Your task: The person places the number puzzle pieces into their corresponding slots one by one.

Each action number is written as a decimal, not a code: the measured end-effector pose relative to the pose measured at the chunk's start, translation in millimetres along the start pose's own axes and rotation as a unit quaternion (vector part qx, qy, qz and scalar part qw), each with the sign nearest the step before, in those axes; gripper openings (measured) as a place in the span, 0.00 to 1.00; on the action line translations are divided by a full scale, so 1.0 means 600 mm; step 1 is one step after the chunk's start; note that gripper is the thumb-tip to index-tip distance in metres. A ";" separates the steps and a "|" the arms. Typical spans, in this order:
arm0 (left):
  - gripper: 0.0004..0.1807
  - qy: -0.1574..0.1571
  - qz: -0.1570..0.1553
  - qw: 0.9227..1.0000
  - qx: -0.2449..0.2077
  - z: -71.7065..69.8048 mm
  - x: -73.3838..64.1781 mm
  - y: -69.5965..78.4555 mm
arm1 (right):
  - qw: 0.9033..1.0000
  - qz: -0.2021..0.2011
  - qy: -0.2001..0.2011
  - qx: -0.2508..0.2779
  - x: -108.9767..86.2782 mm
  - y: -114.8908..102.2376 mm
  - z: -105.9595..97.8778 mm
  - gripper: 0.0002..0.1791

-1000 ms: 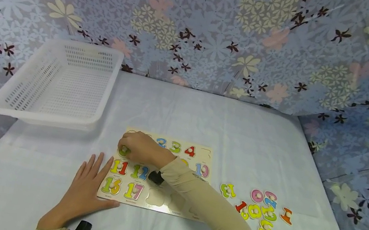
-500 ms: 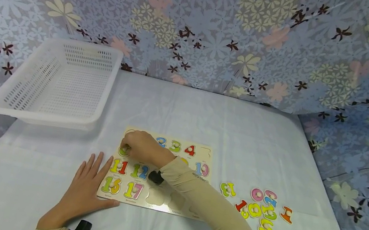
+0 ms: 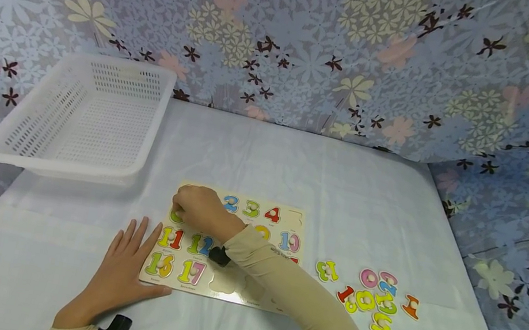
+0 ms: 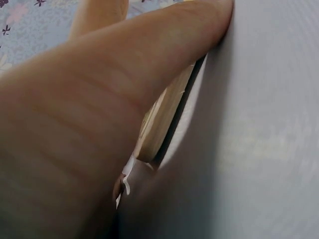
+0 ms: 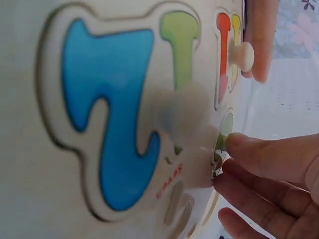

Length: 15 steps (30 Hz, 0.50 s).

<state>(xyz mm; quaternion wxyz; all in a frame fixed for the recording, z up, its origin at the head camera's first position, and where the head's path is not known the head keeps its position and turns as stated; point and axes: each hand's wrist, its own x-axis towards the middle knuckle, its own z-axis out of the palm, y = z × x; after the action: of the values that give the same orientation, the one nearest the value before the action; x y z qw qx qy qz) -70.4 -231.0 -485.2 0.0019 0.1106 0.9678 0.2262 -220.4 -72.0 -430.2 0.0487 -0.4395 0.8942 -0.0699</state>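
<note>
A wooden number puzzle board (image 3: 243,293) lies on the white-covered table. My right hand (image 3: 181,211) reaches across it and pinches a green number piece (image 3: 175,217) in the board's left column, second row. In the right wrist view the fingertips (image 5: 234,144) touch that green piece (image 5: 223,139), beside the blue-and-green 12 (image 5: 109,114). My left hand (image 3: 124,261) lies flat on the table with straight fingers against the board's left edge. The left wrist view shows its thumb (image 4: 149,74) over the board's edge (image 4: 162,129).
Several loose number pieces (image 3: 368,300) lie right of the board. A white perforated basket (image 3: 83,117) stands at the back left. Floral cloth walls (image 3: 317,39) close in the table at the back and right.
My right hand has shifted slightly farther over the green piece, and the piece's knob, visible earlier, is now covered. The left hand has stayed put.
</note>
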 end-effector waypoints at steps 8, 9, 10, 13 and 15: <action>0.66 0.009 0.010 1.000 0.001 0.004 0.001 0.000 | 0.999 0.015 -0.033 0.037 -0.036 0.013 -0.019 0.23; 0.66 0.011 0.011 1.000 0.001 0.004 0.000 0.000 | 0.999 0.016 -0.034 0.038 -0.048 0.019 -0.025 0.24; 0.66 0.012 0.011 1.000 0.002 0.004 0.000 0.001 | 0.998 0.018 -0.030 0.045 -0.063 0.025 -0.030 0.25; 0.66 0.009 0.008 1.000 0.004 0.004 -0.001 0.002 | 0.997 0.026 -0.012 0.072 -0.123 0.052 -0.044 0.27; 0.66 0.008 0.006 1.000 0.004 0.003 -0.002 0.002 | 0.995 0.042 -0.001 0.094 -0.170 0.074 -0.051 0.28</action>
<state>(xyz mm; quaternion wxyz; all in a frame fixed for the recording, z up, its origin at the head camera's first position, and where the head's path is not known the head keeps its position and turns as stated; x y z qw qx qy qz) -68.7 -229.2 -486.4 -0.0079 0.1147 0.9680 0.2230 -197.5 38.5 -404.7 0.0935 -0.3947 0.9015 -0.1509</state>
